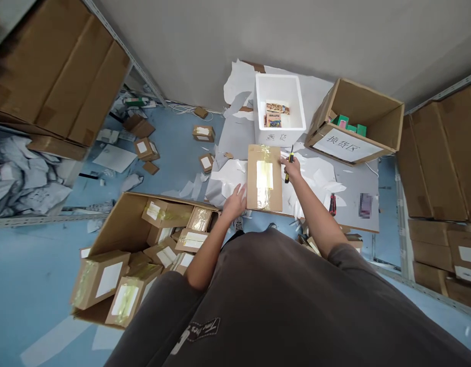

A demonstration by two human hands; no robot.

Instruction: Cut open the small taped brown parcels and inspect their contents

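Cardboard box [264,178] lies between left hand [234,204], open at its edge, and right hand [294,170], gripping a cutter [291,159].

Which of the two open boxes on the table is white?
The white box, directly beyond the taped parcel; the other open box is brown cardboard, further right.

Here's the bench [356,181], white bin [277,131] standing on it: open carton [376,108] to its right, taped box [253,178] just in front, red tool [332,204] front-right!
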